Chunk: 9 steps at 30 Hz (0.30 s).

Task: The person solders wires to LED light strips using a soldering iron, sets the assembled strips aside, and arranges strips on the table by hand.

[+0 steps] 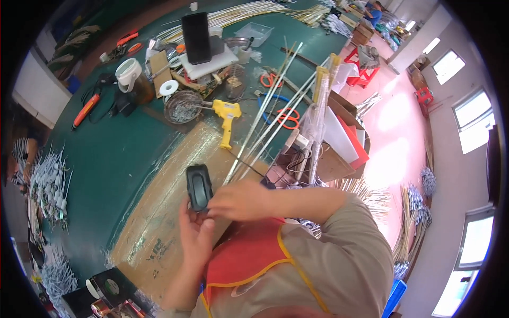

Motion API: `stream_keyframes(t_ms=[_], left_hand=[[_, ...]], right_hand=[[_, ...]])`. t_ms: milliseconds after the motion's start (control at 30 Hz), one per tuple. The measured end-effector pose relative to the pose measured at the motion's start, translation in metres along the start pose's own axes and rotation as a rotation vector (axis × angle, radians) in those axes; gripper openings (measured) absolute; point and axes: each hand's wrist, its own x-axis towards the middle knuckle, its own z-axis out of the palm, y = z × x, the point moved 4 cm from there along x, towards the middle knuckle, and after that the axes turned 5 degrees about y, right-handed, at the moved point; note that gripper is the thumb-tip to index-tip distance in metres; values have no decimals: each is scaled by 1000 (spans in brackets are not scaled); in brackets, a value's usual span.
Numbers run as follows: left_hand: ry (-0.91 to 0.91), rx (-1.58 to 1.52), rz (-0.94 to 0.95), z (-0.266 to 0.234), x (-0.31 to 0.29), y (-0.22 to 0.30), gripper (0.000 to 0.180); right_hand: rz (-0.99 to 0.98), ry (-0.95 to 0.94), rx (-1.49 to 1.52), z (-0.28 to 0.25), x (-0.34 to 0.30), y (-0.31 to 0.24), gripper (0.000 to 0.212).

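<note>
Over the cardboard sheet (159,206), my left hand (196,230) holds up a black oblong case-like object (199,186) with rounded corners and a dark grey recessed middle; its exact kind cannot be made out. The fingers of my left hand are closed around its lower end. My right hand (241,200) comes in from the right with bent fingers at the object's lower right edge; whether they grip it is hard to see. A yellow glue gun (227,119) lies beyond, its tip by a round bowl (183,107) of small silvery bits.
Long pale rods (265,114) lean across the table right of the glue gun, near orange-handled scissors (288,117). A phone (196,38) stands upright farther back. At left are a white-handled jug (130,77) and an orange tool (86,111). A person (24,159) sits at the far left.
</note>
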Motion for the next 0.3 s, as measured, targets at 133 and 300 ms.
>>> stream_keyframes(t_ms=[133,300], left_hand=[[103,22,-118,-5,0,4,64],[115,28,-143,-61,-4,6,65]], right_hand=[[10,-66,67,23,-5,-16,25],[-128,334,-134,-23,1,-7,49]])
